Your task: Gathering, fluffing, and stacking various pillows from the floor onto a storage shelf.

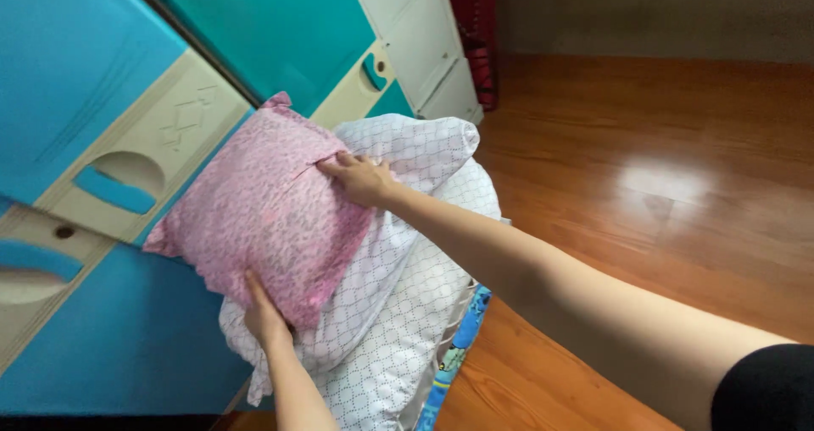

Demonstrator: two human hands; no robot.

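While both hands' fingers pinch pink pillow (259, 215) edges, wood floor (644, 177) open rightward.

A single head-worn view looks down and forward from the person's own height, tilted so the blue and cream wardrobe (127, 168) slants across the left side. It sits close: both forearms reach in from the bottom edge, the wooden floor (661, 185) stretching away on the right to the far wall.
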